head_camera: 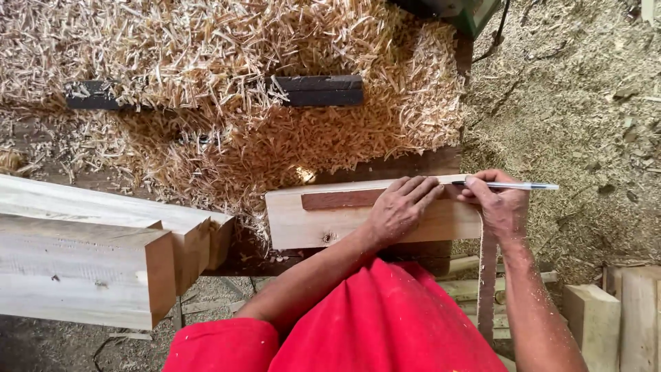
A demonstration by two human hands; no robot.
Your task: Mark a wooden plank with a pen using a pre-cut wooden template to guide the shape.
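Hands at work on a pale wooden block (323, 224), seen from above by a person in a red shirt. The block lies across a dark bench (413, 165) at the centre of the view, and a thin reddish wooden strip (341, 199) rests flat along its top face.

Left hand (399, 207) lies palm down, fingers spread flat, pressing the right end of the strip against the block. It grips nothing. Right hand (499, 203) sits just beside it, at three o'clock from the left hand, fingers pinched closed around a clear ballpoint pen (509, 185). The pen lies nearly level, its tip pointing toward nine o'clock and meeting the block's far edge close to the left fingertips.

Risks, as a judgement: the strip is held by pressure at one end only, so its free end at nine o'clock could pivot and skew any line traced along it. The pen's low angle could make the tip skip on rough grain. The block's right end seems to overhang the bench, so hard pressing there might tip it.

Wood shavings (241, 83) heap at twelve o'clock. Stacked pale timbers (89, 269) lie at nine o'clock, well apart.
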